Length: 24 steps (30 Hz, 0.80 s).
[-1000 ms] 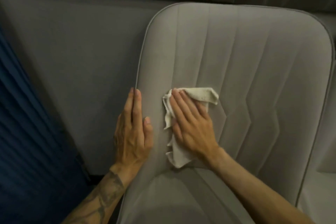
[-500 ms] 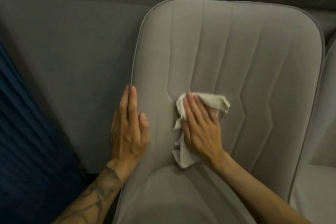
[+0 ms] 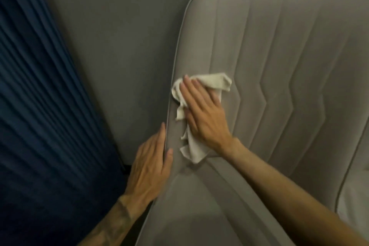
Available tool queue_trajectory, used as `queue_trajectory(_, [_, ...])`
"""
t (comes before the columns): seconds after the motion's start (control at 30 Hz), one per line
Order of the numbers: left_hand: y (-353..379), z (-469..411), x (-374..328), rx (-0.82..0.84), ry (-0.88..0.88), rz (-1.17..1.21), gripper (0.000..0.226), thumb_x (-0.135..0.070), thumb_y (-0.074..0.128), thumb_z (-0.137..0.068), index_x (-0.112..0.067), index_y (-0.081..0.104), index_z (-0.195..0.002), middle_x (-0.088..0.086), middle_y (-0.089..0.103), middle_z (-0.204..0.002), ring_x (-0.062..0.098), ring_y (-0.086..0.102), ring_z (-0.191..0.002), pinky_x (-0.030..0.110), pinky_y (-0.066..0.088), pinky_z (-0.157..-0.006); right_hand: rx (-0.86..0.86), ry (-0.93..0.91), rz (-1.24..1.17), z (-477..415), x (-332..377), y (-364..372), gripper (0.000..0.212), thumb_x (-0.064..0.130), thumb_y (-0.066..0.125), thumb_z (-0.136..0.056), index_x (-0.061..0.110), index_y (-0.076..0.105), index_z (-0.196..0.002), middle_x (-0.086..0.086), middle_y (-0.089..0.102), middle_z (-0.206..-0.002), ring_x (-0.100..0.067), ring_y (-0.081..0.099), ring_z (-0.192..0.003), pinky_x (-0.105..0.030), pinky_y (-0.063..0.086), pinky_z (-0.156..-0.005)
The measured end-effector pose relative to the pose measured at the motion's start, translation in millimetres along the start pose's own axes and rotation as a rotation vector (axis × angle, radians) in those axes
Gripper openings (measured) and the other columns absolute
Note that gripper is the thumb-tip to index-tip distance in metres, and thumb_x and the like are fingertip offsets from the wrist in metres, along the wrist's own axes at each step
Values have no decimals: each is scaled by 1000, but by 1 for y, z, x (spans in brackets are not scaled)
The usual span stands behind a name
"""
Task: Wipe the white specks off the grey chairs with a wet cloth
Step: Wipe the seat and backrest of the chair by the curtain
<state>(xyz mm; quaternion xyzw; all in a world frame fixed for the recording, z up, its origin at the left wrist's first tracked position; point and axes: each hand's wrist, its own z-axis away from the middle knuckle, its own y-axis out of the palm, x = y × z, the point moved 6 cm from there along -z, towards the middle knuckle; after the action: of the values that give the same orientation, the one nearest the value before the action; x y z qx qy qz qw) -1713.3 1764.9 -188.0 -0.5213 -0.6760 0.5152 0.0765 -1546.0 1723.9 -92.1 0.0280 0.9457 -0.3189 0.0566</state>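
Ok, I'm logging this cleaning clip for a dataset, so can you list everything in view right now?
grey chair: one, grey, stitched channels, centre and right.
second chair: one, pale grey, sliver at right edge.
cloth: one, white, crumpled, on the chair back near its left edge.
pleated curtain: one, dark blue, left.
wall panel: one, grey, behind the chair.
left hand: one, fingers straight, rests on the chair's left edge.
right hand: one, flat, presses the cloth.
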Motion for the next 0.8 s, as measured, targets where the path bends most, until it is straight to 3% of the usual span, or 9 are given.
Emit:
queue_trajectory(0.1, [16,12,0,55,-106,79,73,-54,26,-104,-29,-4,-166,3,37,-164,17,40,-146,25,25,-120,-118,102,18,-43,-12,-10,54,28,34,-112,16,26,-164,-3,21,-173,-18,14,-161,-40,12,-130])
queue_trajectory(0.17, [23,20,1,66,-162,126,72,-49,36,-107,-27,3,-167,2,37,-164,18,40,-146,27,27,-120,-73,86,-83,-28,11,5,53,24,41,-110,14,34,-161,-5,28,-170,-21,16,-161,-45,13,-130])
queue_trajectory(0.27, [30,37,5,141,-227,127,62,-43,37,-109,-23,20,-165,2,42,-159,18,43,-144,28,31,-120,191,-209,-91,41,65,28,51,30,41,-107,13,47,-155,-7,42,-163,-27,36,-153,-46,28,-121])
queue_trajectory(0.37, [33,55,12,231,-270,104,65,-42,30,-110,-25,4,-167,-4,21,-172,9,28,-153,23,19,-126,297,-372,13,42,59,22,53,34,35,-108,16,44,-157,-2,40,-164,-22,35,-154,-42,23,-124])
queue_trajectory(0.47, [34,66,15,285,-278,143,70,-43,31,-111,-34,-14,-164,-15,5,-173,3,17,-156,19,11,-125,227,-221,9,2,37,7,49,32,41,-110,16,45,-156,-1,42,-164,-18,31,-156,-46,26,-126])
queue_trajectory(0.57, [38,76,16,306,-292,179,68,-39,32,-111,-34,-9,-165,-16,4,-172,2,15,-156,19,10,-126,178,-7,-67,-3,54,8,44,30,37,-111,10,61,-141,-7,59,-149,-25,45,-147,-39,19,-128])
queue_trajectory(0.67, [42,90,22,328,-316,172,58,-33,36,-111,-23,17,-166,-6,25,-170,10,30,-153,28,22,-126,350,-80,-243,35,96,17,55,33,25,-113,7,73,-117,-19,70,-122,-38,62,-117,-41,33,-115])
queue_trajectory(0.73, [43,97,24,339,-372,237,50,-33,36,-111,-23,31,-160,-1,40,-161,16,40,-147,33,29,-123,481,-195,-285,65,112,16,48,30,30,-112,8,73,-113,-19,66,-125,-37,59,-119,-38,31,-116])
queue_trajectory(0.8, [42,102,22,358,-407,290,56,-40,32,-110,-25,25,-163,-2,33,-166,14,34,-152,33,22,-127,570,-170,-352,86,109,9,39,29,33,-112,15,67,-126,-12,58,-139,-30,51,-133,-33,24,-123])
